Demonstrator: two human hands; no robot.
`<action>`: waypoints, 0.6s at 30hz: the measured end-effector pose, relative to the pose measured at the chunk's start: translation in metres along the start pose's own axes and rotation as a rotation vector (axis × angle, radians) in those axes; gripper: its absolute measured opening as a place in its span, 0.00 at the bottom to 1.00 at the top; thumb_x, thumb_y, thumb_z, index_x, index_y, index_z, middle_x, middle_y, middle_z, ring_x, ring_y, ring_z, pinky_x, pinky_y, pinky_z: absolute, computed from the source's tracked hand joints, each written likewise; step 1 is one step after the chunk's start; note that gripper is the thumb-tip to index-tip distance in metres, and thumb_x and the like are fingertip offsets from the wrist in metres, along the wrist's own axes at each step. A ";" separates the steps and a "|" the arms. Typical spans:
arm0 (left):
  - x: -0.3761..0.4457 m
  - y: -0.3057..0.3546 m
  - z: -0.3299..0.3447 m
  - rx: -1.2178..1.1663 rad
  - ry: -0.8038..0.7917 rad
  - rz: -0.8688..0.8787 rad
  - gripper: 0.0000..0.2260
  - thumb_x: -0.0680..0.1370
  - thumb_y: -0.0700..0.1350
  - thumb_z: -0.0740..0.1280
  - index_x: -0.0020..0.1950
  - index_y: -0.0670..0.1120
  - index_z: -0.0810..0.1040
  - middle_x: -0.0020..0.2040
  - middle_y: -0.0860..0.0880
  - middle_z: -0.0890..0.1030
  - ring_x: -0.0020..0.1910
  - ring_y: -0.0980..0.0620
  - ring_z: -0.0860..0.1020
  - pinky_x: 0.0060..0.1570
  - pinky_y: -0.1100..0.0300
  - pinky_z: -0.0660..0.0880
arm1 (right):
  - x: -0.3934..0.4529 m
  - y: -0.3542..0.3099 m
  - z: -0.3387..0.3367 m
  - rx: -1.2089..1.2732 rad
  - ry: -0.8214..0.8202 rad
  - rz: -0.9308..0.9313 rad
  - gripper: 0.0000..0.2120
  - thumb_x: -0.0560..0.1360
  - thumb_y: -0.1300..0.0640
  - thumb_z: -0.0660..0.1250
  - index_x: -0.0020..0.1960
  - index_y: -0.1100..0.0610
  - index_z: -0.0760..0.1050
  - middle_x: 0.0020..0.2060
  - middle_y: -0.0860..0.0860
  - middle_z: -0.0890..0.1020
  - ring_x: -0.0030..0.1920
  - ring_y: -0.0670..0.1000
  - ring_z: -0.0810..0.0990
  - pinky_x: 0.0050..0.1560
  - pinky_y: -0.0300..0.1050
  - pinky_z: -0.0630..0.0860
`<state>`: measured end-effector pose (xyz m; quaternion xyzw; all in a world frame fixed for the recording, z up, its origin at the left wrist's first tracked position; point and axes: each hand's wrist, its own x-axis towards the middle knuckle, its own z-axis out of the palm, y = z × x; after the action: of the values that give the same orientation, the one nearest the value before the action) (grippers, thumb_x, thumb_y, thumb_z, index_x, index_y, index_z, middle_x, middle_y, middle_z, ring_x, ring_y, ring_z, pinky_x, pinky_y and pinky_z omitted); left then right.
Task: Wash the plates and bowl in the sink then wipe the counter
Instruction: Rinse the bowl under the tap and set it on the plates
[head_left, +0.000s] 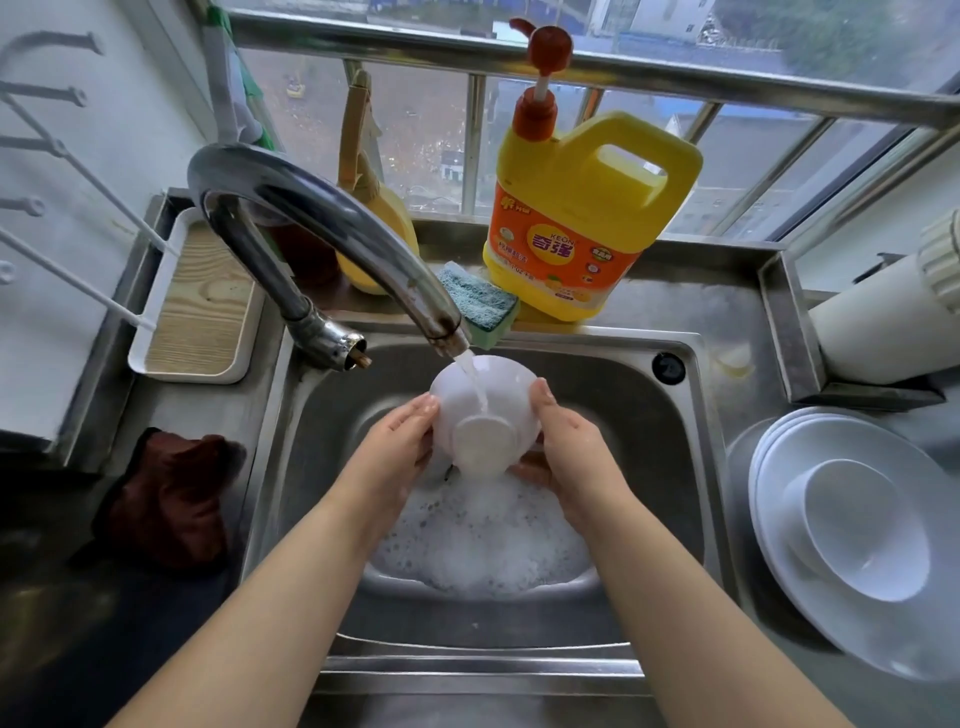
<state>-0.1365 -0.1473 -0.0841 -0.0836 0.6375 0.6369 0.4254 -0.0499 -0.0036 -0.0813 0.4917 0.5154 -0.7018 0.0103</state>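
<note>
A white bowl (506, 402) is tipped with its base toward me, held over the steel sink (623, 415) under the running faucet (332, 239). Water streams onto its outer wall. My left hand (397, 441) grips its left side and my right hand (563, 447) grips its right side, fingers curling beneath. Foam (483, 540) covers the sink bottom below the bowl. On the counter to the right lies a stack of white plates (779, 519) with a second white bowl (865, 535) on top.
A yellow detergent jug (576, 218) and a blue-green sponge (480, 301) stand behind the sink. A dark brown cloth (166, 499) lies on the left counter, a wood-lined tray (197, 306) behind it. A white paper roll (878, 322) sits at the right.
</note>
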 end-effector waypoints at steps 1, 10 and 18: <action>-0.001 0.001 -0.001 -0.009 -0.010 0.011 0.10 0.82 0.45 0.60 0.59 0.50 0.78 0.51 0.52 0.84 0.52 0.56 0.81 0.49 0.63 0.75 | 0.002 -0.002 0.000 0.012 -0.006 0.027 0.21 0.73 0.37 0.63 0.50 0.55 0.77 0.47 0.57 0.83 0.48 0.56 0.83 0.49 0.57 0.81; -0.012 0.007 0.002 0.075 -0.042 0.181 0.11 0.79 0.44 0.65 0.61 0.53 0.77 0.52 0.50 0.83 0.54 0.54 0.80 0.53 0.63 0.75 | 0.012 -0.008 0.003 0.032 -0.020 0.131 0.25 0.76 0.35 0.58 0.54 0.55 0.77 0.47 0.58 0.84 0.49 0.58 0.83 0.56 0.54 0.78; -0.016 0.014 0.005 0.177 -0.054 0.242 0.19 0.80 0.44 0.63 0.71 0.55 0.69 0.59 0.58 0.78 0.58 0.63 0.75 0.47 0.71 0.73 | 0.008 -0.010 0.008 0.109 0.021 0.253 0.26 0.78 0.37 0.55 0.56 0.58 0.76 0.44 0.59 0.83 0.45 0.56 0.82 0.41 0.48 0.80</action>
<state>-0.1331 -0.1473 -0.0628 0.0489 0.6847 0.6270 0.3683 -0.0644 -0.0010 -0.0798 0.5599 0.4105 -0.7166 0.0666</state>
